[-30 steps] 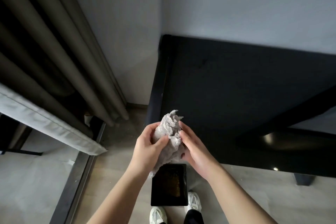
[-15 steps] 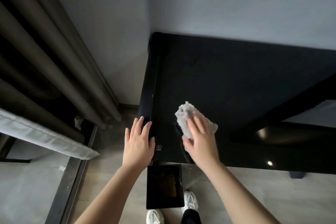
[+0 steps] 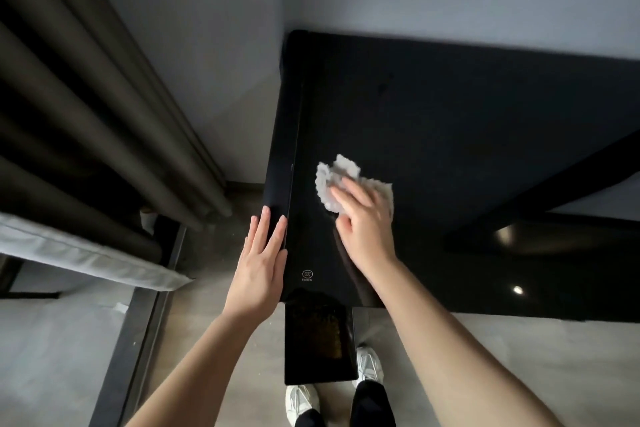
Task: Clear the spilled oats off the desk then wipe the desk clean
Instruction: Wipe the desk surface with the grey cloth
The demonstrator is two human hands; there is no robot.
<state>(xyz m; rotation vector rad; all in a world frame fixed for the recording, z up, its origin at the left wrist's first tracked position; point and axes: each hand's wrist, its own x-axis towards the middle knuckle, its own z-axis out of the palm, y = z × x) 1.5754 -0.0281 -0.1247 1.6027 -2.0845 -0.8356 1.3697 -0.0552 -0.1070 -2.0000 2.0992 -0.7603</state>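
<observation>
A glossy black desk [image 3: 450, 121] fills the centre and right of the head view, set into the wall corner. A crumpled grey cloth [image 3: 334, 180] lies on its near left part. My right hand [image 3: 363, 222] presses flat on the cloth with the fingers spread over it. My left hand [image 3: 261, 263] rests flat along the desk's left edge, fingers together and holding nothing. No oats show on the dark desktop.
A black rectangular bin [image 3: 318, 343] with brownish contents stands on the floor under the desk's near left corner, by my white shoes [image 3: 301, 404]. Dark curtains [image 3: 86, 97] hang at the left. A grey padded edge [image 3: 86, 256] juts in at the lower left.
Both hands held the bunched cloth in the air above the bin. Now the right hand has pressed it onto the desk and slid it outward, and the left hand has settled on the desk's edge.
</observation>
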